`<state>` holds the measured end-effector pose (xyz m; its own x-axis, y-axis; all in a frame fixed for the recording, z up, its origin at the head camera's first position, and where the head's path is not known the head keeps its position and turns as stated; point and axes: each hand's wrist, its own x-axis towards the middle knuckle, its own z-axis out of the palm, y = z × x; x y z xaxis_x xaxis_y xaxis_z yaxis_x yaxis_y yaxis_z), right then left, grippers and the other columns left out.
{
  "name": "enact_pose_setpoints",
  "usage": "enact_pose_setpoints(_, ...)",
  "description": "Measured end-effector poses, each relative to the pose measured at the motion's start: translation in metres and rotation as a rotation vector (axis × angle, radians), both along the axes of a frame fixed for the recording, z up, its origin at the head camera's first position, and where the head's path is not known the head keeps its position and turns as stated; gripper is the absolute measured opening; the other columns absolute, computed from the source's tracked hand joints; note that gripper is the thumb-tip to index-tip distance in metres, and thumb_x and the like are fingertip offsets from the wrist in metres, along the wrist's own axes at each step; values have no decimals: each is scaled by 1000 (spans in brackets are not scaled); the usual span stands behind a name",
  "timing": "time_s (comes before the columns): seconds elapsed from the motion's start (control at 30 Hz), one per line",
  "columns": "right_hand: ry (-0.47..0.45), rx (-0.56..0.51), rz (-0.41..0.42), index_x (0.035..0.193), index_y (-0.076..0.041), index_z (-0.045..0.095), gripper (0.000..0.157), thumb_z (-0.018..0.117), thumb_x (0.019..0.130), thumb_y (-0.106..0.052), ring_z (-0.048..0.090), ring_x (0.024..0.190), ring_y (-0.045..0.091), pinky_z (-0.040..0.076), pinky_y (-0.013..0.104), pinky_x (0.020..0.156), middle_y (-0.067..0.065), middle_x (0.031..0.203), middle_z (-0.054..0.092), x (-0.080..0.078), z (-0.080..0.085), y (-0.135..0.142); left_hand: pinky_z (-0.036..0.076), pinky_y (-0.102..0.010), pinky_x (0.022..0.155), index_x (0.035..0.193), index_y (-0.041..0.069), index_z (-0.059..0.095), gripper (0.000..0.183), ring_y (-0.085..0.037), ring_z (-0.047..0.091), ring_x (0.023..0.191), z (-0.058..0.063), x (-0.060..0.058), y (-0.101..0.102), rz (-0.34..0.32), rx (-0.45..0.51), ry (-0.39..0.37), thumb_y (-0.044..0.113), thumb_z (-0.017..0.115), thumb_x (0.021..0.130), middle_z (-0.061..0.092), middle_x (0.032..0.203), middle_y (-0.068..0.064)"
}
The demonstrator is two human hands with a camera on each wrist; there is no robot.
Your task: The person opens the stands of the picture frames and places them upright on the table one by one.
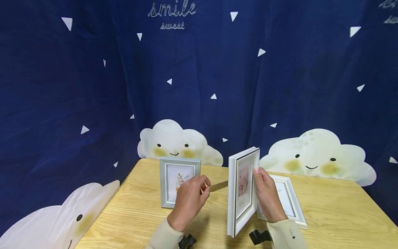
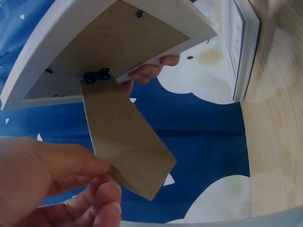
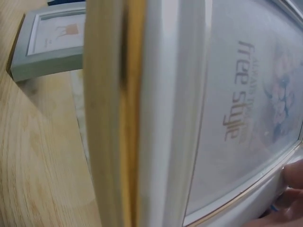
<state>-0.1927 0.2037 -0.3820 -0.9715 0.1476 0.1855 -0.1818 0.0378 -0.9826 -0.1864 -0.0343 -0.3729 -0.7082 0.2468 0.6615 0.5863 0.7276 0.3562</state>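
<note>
Over wooden table (image 1: 130, 214), held frame (image 1: 244, 192), blue backdrop (image 1: 192, 62)

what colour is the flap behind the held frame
Brown; the flap shows best in the left wrist view.

The head camera faces forward and down, its picture level, across the tabletop (image 1: 136, 207) to the blue curtain (image 1: 196, 83) behind; it gives the widest view and takes in both grips. The left wrist camera looks past the left grip (image 1: 189, 199) at the back of the raised white frame (image 1: 244, 190) and its stand leg (image 1: 219, 186), at close range. Its picture is rolled, placing the tabletop along the right edge. The right wrist camera views the raised white frame's front from very near, also rolled; the foreground edge is blurred, so its exact angle is uncertain. Head and right wrist views share the grey frame (image 1: 180, 181); head and left wrist views share the stand leg.
</note>
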Motion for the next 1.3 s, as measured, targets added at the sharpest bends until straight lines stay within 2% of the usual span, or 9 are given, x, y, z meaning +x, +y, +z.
enact_pose_setpoints(0.2, -24, 9, -7, 131, -4, 47, 48, 32, 104, -41, 51, 102, 11, 44, 21, 87, 5, 110, 53, 0, 0, -2, 35, -15, 48, 79, 19, 64, 14, 0, 49, 55, -4, -1, -1, 9, 3, -20, 9, 73, 77, 56, 66, 11)
enact_pose_setpoints(0.37, -43, 11, -9, 132, -4, 46, 49, 33, 104, -41, 50, 104, 11, 44, 21, 87, 5, 112, 52, 1, -1, -3, 36, -15, 50, 83, 17, 66, 9, 0, 50, 56, -6, 0, -3, -15, -7, -62, 10, 71, 79, 57, 66, 10)
enact_pose_setpoints(0.47, -45, 20, -8, 133, -4, 46, 49, 32, 104, -42, 49, 105, 11, 43, 20, 88, 6, 114, 51, 2, -1, -3, 38, -16, 51, 87, 16, 66, 7, 1, 50, 56, -2, 4, -4, -40, 18, -83, 12, 69, 81, 57, 68, 10)
enact_pose_setpoints(0.57, -39, 31, -10, 134, -4, 46, 50, 33, 104, -42, 50, 105, 11, 43, 20, 87, 7, 115, 51, 3, 0, -2, 42, -15, 54, 91, 16, 67, 8, 2, 51, 59, 6, 10, -3, -107, 95, -108, 12, 66, 84, 58, 71, 11)
enact_pose_setpoints(0.73, -37, 37, -24, 133, -4, 46, 48, 34, 104, -41, 52, 101, 11, 45, 21, 84, 6, 111, 53, 1, 1, -1, 51, -17, 60, 106, 15, 67, 19, -2, 61, 74, 23, 23, -1, -300, 257, -231, 9, 61, 88, 64, 84, 9)
enact_pose_setpoints(0.87, -37, 42, -29, 132, -5, 46, 48, 34, 103, -42, 52, 99, 12, 45, 23, 83, 5, 109, 54, -1, 1, -2, 53, -22, 66, 120, 15, 63, 27, -8, 63, 87, 32, 28, -1, -374, 320, -316, 17, 58, 94, 67, 96, 6)
enact_pose_setpoints(1.1, -42, 66, -52, 132, -8, 47, 47, 36, 103, -42, 53, 97, 12, 46, 24, 81, 5, 108, 55, -4, 0, -3, 54, -22, 70, 125, 12, 61, 32, -9, 64, 91, 33, 26, 0, -370, 320, -332, 30, 52, 100, 68, 101, 3)
enact_pose_setpoints(1.3, -31, 84, -67, 132, -6, 48, 45, 36, 104, -39, 53, 98, 11, 45, 22, 82, 6, 113, 55, -9, -6, -5, 53, -16, 65, 110, 11, 64, 24, -6, 67, 76, 27, 19, 1, -300, 304, -268, 28, 64, 94, 71, 90, 0)
